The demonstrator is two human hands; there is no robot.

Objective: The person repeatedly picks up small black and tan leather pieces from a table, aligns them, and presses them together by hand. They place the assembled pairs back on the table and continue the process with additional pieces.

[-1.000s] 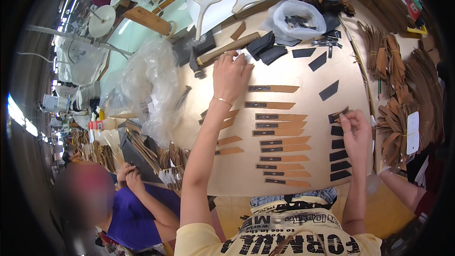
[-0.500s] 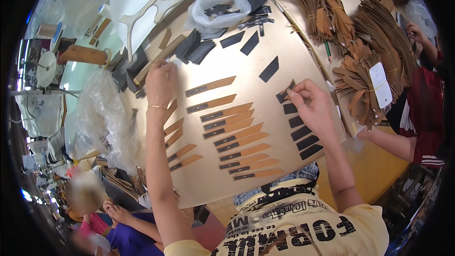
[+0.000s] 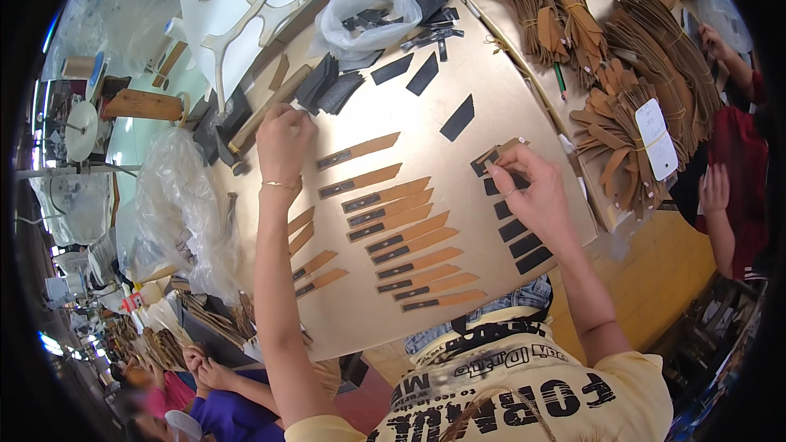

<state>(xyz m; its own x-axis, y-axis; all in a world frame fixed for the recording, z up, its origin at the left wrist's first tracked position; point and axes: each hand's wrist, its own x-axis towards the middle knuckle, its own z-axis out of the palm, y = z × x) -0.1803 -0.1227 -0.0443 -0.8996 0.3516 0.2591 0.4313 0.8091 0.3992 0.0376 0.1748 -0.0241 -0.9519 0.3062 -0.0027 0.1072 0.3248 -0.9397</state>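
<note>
My left hand is closed in a pinch above the table near the stack of black pieces; whatever its fingertips hold, if anything, is too small to make out. Over on the right, my right hand pinches a short tan leather strip, laid over the top black piece of a column. More black pieces lie below it in that column. Between my hands are several tan leather strips, each with a small black rectangle at its left end. Some strips lie partly behind my left forearm.
Loose black slanted pieces lie farther up the table. A plastic bag of black scraps stands at the back. Tied brown leather bundles fill the right side, beside another person's hand. A hammer lies at left.
My left hand has shifted slightly right and down. My right hand has moved a little down, and more of the tan strip shows above its fingers. The person at right has drawn an arm back.
</note>
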